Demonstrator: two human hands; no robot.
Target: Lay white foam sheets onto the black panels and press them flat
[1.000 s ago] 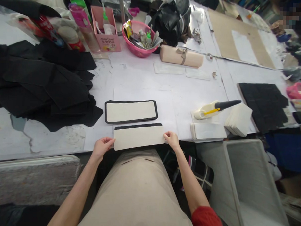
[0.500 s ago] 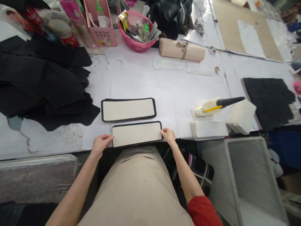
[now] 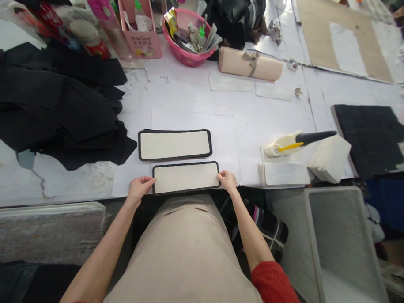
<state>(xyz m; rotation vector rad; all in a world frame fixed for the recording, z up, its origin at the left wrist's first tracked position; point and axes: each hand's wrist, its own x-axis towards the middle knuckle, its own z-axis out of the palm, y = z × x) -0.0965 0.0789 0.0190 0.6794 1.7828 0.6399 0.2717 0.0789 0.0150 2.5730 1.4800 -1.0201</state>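
Between my hands, at the table's front edge, is a cream rectangular panel with a black border (image 3: 186, 178). My left hand (image 3: 141, 188) pinches its left end, thumb and fingers closed. On the right end my right hand (image 3: 227, 180) has a similar pinch. Just behind it lies a small stack of like black-bordered panels (image 3: 175, 144), the top one cream-faced. To the right stand a pile of white rectangular cards (image 3: 285, 174) and a fanned pile of white pieces (image 3: 330, 158). A brush with a black handle (image 3: 315, 137) rests in a pale glue container (image 3: 277, 146), beside a yellow stick (image 3: 291, 147).
Black fabric pieces (image 3: 54, 106) are heaped at the left. A pink basket (image 3: 188, 56), a pink box (image 3: 146, 44) and a tied beige roll (image 3: 250, 64) stand at the back. A black stack (image 3: 371, 135) lies right, above a grey bin (image 3: 347, 245).
The view has shifted slightly. Both hands keep their pinch on the bordered panel's ends, and the panel stays at the table's front edge.
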